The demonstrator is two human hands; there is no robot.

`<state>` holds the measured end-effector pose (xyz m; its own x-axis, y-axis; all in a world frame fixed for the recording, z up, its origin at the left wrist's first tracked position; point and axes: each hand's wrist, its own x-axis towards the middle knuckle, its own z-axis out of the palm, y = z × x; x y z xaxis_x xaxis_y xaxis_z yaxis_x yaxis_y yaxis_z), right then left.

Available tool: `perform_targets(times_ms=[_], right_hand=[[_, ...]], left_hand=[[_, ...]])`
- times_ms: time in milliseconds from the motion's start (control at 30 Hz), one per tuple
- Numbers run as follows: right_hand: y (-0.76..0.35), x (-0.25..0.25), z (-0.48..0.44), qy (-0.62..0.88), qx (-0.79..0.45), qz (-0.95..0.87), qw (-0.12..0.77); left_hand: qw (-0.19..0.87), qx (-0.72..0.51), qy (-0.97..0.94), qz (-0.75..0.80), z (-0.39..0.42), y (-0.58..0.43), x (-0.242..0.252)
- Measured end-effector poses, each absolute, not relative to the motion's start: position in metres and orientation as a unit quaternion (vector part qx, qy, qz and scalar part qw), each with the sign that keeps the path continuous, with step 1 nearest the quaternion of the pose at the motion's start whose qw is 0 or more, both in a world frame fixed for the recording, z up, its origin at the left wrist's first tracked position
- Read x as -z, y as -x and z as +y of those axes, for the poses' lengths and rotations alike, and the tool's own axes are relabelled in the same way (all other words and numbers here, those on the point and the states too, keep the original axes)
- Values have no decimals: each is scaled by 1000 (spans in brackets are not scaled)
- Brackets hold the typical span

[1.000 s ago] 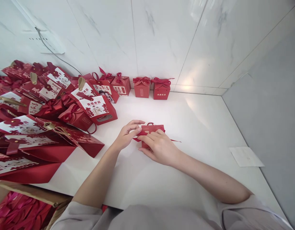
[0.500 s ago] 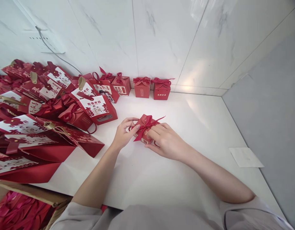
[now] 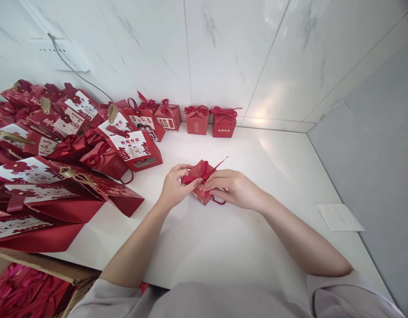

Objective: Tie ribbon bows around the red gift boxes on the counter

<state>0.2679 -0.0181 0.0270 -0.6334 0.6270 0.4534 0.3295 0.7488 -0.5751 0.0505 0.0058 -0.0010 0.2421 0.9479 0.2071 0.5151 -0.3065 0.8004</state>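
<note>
A small red gift box (image 3: 202, 197) with gold print stands on the white table in front of me. Dark red ribbon (image 3: 202, 169) gathers on its top, one thin end sticking up to the right. My left hand (image 3: 177, 186) is closed at the box's left side, its thumb pressing the ribbon near the middle and its fingers partly hidden behind the box. From the right, my right hand (image 3: 235, 189) pinches the ribbon at the top front, fingertips close to my left thumb. A red cord loop (image 3: 219, 202) shows beneath my right hand.
Finished-looking ribboned boxes (image 3: 197, 123) line the tiled wall. Many red gift bags (image 3: 135, 148) crowd the left side. A cardboard carton (image 3: 38, 263) with red ribbons inside sits at lower left. A white paper (image 3: 340, 217) lies by the right edge, beside a grey panel (image 3: 383, 176).
The box has turned slightly. My left thumb has moved right onto the ribbon's middle, and my right fingers have drawn back from over the box to a pinch at its front.
</note>
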Motion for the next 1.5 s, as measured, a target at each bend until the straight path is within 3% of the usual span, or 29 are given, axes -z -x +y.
perform_targets(times_ms=[467,567,633,700,800,1067,1233,1500], right_hand=[[-298,-52,-15,265,-441,-846,140],[-299,-53,-17,293,-426,-820,246],[-297,-51,-14,353,-324,-803,355],[-295,-46,-10,403,-218,-795,398],[-293,-38,-4,418,-199,-813,353],[-298,-40,-6,340,-364,-843,202],[-298,-34,-1,467,-332,-771,279],[-286,-20,0,410,-297,-808,302]], left_hand=[[333,-356,-722,492,4,-53,2],[331,-384,-727,463,2,-54,0],[304,-399,-735,456,-1,-55,-1],[272,-402,-744,459,-4,-57,-2],[239,-392,-752,473,-7,-61,-1],[232,-383,-747,492,-11,-69,4],[270,-376,-748,476,-11,-71,7],[289,-379,-739,477,-12,-72,7]])
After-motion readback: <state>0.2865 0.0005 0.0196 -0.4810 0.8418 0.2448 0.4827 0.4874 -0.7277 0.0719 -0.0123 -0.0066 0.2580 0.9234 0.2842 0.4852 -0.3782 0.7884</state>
